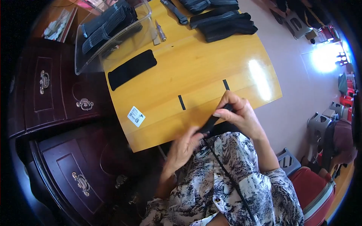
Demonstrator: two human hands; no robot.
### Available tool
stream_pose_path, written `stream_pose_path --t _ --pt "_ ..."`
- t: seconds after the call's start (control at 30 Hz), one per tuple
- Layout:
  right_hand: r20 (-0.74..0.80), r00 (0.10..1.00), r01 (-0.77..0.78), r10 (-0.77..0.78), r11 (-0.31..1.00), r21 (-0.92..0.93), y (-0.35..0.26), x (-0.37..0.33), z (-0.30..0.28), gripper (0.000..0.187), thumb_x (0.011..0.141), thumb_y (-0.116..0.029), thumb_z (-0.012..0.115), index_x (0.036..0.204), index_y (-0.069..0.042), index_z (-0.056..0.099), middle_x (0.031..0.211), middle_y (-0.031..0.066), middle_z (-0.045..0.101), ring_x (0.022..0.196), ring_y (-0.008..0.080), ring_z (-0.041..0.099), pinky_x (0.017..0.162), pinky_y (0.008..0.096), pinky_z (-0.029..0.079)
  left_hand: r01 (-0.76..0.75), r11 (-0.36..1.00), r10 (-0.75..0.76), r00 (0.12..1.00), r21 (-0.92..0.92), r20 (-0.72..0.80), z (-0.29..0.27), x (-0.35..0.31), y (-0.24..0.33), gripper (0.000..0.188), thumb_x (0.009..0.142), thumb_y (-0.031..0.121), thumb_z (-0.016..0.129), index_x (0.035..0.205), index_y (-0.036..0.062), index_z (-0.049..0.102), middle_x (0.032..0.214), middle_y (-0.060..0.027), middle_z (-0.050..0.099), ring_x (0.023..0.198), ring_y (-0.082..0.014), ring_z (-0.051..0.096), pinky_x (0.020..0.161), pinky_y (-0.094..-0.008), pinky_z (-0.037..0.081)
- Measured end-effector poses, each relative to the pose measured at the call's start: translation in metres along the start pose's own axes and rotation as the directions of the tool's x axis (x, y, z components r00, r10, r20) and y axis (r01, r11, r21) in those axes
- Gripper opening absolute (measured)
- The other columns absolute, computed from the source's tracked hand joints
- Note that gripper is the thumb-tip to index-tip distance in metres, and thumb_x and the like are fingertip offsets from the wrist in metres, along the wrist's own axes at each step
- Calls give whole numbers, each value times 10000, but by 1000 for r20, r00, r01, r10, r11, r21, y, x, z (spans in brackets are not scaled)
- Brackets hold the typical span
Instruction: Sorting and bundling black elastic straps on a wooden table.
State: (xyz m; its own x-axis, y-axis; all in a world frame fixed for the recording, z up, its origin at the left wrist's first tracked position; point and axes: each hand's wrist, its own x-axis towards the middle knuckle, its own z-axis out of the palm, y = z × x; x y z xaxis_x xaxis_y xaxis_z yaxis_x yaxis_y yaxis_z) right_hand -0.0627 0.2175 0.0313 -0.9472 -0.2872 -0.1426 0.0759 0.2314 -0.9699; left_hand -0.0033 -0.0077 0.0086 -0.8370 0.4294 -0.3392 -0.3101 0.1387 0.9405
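Just past the near edge of the table, in front of my chest, a narrow black sock-like fabric piece (211,122) stretches between my hands. My right hand (241,113) pinches its upper end between thumb and fingers. Lower down, my left hand (184,146) grips the other end, slightly smeared by motion, and its fingers partly cover the cloth. A flat black cloth piece (132,68) lies on the left part of the yellow wooden table (196,71). Two short black strips, a left one (181,102) and a right one (226,84), mark the tabletop near my hands.
A clear plastic bin (113,49) of stacked black fabric pieces stands at the far left. Black bundles (226,24) lie along the far edge, near a small cutter-like tool (161,32). A white label (136,116) lies near left. Dark drawers (56,86) border the table's left.
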Motion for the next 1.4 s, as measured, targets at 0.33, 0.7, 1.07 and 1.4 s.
stream_pose_path --t 0.33,0.7,1.07,1.4 --pt "3 993 116 -116 993 1 -27 -13 19 205 885 -188 686 873 -13 579 775 64 655 698 130 630 618 253 491 -102 935 87 994 340 60 3 9 40 317 945 266 582 1096 -6 517 972 -229 586 906 -423 577 753 -431 456" --pt "-41 996 -71 85 960 270 -20 -8 46 213 981 -216 527 887 -33 583 639 77 603 569 158 632 536 297 492 458 231 -41 886 -859 461 7 22 18 478 972 529 427 974 54 484 641 33 400 423 -41 303 377 -176 242" --pt "149 986 -63 73 995 -73 -27 11 16 341 991 -353 482 1019 -32 595 714 108 644 677 251 666 633 344 523 -7 999 2 989 -35 -148 22 25 30 364 1030 334 422 1083 -1 556 744 -22 552 646 -73 499 596 -215 435" --pt "313 913 294 -261 954 -65 -43 16 32 747 947 -590 347 1480 -72 276 1503 194 298 1384 376 293 1124 466 266 -73 968 35 987 -240 -156 14 29 23 486 1022 444 382 1153 0 530 831 -19 551 687 -105 500 612 -264 429"
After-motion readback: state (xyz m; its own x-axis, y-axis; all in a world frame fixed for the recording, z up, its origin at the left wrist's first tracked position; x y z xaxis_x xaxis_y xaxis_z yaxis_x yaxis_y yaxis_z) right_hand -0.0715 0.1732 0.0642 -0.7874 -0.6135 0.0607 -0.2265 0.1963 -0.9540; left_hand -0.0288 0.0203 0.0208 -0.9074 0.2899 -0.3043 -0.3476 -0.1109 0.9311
